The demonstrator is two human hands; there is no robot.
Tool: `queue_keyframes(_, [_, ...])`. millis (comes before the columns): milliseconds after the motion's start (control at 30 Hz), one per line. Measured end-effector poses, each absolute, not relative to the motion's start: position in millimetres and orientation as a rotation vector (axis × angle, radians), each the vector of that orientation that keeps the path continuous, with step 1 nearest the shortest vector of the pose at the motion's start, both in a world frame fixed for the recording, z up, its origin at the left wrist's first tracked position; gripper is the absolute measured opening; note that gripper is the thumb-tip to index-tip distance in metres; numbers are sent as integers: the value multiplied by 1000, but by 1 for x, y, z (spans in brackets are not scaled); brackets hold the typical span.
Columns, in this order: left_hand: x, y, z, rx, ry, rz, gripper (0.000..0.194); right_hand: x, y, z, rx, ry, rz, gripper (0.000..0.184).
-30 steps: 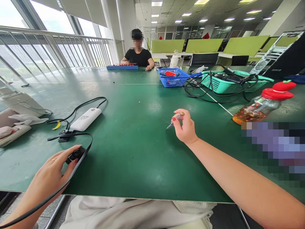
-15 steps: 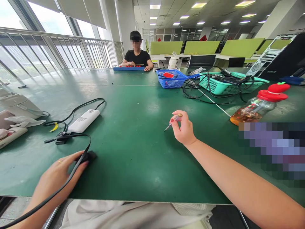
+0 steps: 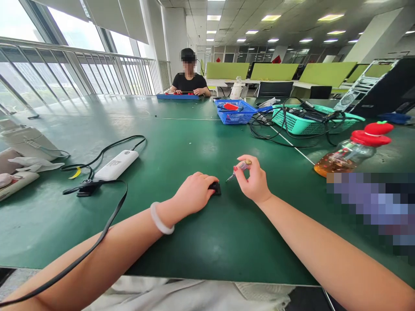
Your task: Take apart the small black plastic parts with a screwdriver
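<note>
My left hand (image 3: pixel 193 193) rests on the green table (image 3: pixel 181 142) near its middle, fingers closed over a small black part (image 3: pixel 215 188) that shows only at my fingertips. Just to its right, my right hand (image 3: pixel 254 181) pinches a small clear-handled screwdriver (image 3: pixel 239 168), whose metal tip points down and left toward the black part. A white bangle circles my left wrist. A black cable (image 3: pixel 97 242) crosses over my left forearm.
A white power bank (image 3: pixel 116 164) with black cables lies at the left, beside white bags. A blue basket (image 3: pixel 236 111), a teal basket (image 3: pixel 311 119) of cables and a red-capped bottle (image 3: pixel 353 149) stand at the right. Another person sits at the far end.
My left hand has carried the small black part from the table's near left edge to the middle, next to the screwdriver. My right hand has barely moved.
</note>
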State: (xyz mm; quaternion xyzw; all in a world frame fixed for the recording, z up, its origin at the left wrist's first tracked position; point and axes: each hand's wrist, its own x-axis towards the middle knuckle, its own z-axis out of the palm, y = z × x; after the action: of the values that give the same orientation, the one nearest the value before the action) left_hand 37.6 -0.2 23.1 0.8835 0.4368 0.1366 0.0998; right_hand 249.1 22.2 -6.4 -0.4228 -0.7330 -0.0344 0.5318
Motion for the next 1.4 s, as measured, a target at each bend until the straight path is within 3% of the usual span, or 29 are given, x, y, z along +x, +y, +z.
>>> queue_keyframes(233, [41,22,5,2507,1412,515,61,248,22,-4,-1026,-1847,38,24])
queue_keyframes(400, [31,30,-3,2493,1315,587,39,249,14,1,-1030,-1768,40,21])
queue_keyframes(633, [31,36,-6,2443,1261,627,29,249,11,-1,-840,-1634,90,29])
queue_keyframes(1400, [31,35,-7,2432,1277,587,32,251,11,1,-913,-1642,35,22])
